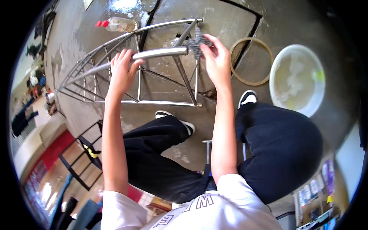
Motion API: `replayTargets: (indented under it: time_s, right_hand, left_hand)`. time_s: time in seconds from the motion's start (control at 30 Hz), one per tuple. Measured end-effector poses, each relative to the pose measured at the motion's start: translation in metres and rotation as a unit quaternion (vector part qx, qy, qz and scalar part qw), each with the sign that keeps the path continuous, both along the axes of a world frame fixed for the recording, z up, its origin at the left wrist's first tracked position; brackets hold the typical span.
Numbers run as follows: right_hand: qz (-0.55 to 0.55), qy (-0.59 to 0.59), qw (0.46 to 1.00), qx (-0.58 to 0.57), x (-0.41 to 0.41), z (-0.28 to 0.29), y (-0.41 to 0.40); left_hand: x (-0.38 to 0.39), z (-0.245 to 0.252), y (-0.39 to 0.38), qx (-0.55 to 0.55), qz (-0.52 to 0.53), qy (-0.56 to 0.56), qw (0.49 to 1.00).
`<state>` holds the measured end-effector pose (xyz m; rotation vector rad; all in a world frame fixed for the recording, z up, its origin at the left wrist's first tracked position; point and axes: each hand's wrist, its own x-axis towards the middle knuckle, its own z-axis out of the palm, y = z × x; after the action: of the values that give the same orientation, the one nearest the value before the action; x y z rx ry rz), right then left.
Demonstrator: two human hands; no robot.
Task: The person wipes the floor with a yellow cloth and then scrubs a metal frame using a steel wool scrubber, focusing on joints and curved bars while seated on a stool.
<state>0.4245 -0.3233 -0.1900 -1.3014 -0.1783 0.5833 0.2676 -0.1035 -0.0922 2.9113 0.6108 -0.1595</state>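
Note:
A tapering metal frame of welded tubes [161, 52] lies before me on a wet concrete floor. My left hand [123, 67] is wrapped around its upper tube, a short way in from that tube's open end. Between the fingertips of my right hand [217, 57] is a clump of steel wool [196, 44]. The clump is beside the tube's end, in front of a thin crossbar; whether it touches the metal I cannot tell.
Right of the frame, a brown ring [234, 67] lies on the floor by a white basin [297, 110] of cloudy water. A clear bottle with red caps [122, 24] is beyond the frame. To the left stands a black metal rack [77, 156]. My shoes [247, 97] flank the near floor.

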Motion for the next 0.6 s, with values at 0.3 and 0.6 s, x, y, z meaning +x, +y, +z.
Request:
replayTargets:
  time_s: [0.3, 0.6]
  right_hand:
    - [-0.06, 0.13, 0.985, 0.092, -0.031, 0.035, -0.017]
    - [-0.025, -0.192, 0.976, -0.097, -0.049, 0.055, 0.002]
  left_hand:
    - [0.009, -0.019, 0.023, 0.06, -0.048, -0.072, 0.994]
    - [0.012, -0.015, 0.027, 0.014, -0.06, -0.05, 0.997]
